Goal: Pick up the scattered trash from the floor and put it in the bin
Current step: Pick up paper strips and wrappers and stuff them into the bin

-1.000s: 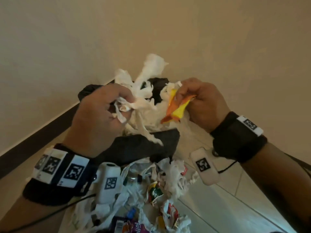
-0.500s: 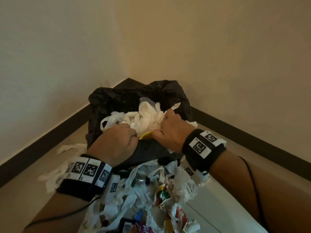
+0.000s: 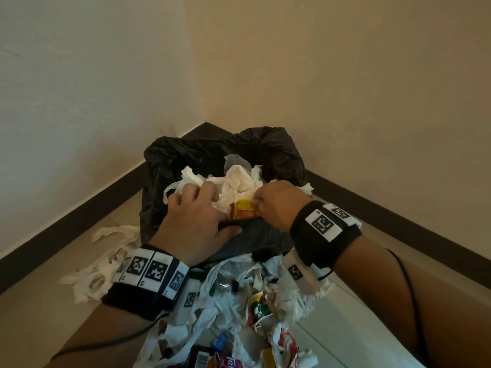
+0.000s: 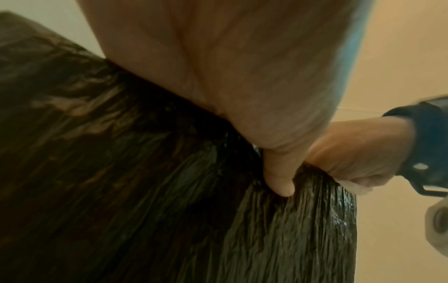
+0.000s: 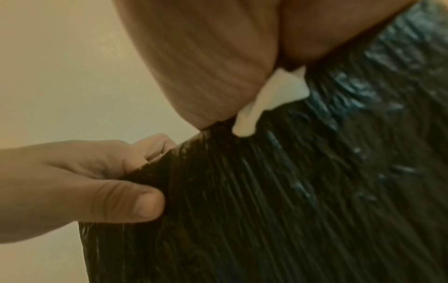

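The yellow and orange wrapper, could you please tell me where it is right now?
In the head view the yellow and orange wrapper lies at the bin's near rim, between the left hand and right hand, against white paper.

The room I look into is dim and warm-toned, its wall lines bowed by my wide head lens. Both my wrist views are soft with blur; faint glare streaks the black bin liner.

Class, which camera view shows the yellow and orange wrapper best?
The head view: the yellow and orange wrapper lies in the black bin bag between both hands. Both wrist views show only bag plastic and hands, not the wrapper.
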`<state>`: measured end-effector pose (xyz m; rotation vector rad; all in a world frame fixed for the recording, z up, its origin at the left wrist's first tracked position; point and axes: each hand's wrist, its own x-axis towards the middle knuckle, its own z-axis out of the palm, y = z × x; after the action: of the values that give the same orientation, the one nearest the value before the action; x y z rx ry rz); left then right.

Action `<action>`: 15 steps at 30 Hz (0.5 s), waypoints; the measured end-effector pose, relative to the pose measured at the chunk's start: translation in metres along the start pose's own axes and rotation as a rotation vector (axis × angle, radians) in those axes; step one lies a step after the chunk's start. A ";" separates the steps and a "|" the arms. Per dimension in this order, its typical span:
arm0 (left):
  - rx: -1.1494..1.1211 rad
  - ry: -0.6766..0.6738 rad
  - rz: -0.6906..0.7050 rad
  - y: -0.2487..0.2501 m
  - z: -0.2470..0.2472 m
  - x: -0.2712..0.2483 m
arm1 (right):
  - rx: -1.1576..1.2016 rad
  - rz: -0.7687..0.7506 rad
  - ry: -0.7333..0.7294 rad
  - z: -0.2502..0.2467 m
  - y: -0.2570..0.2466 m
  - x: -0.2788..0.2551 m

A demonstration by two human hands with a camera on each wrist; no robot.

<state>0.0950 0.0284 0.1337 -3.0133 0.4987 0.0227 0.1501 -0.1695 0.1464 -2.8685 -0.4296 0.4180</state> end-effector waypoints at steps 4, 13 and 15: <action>-0.172 -0.142 0.083 -0.004 0.002 0.006 | 0.043 -0.064 0.021 -0.007 0.004 -0.005; -0.628 0.012 0.091 -0.050 -0.028 -0.001 | 0.105 -0.215 -0.017 -0.019 0.015 -0.028; -0.615 0.098 0.049 -0.051 -0.030 -0.001 | 0.066 -0.229 -0.102 -0.026 0.016 -0.035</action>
<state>0.1109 0.0740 0.1676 -3.6137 0.6812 0.0381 0.1297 -0.1999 0.1752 -2.7014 -0.7391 0.5267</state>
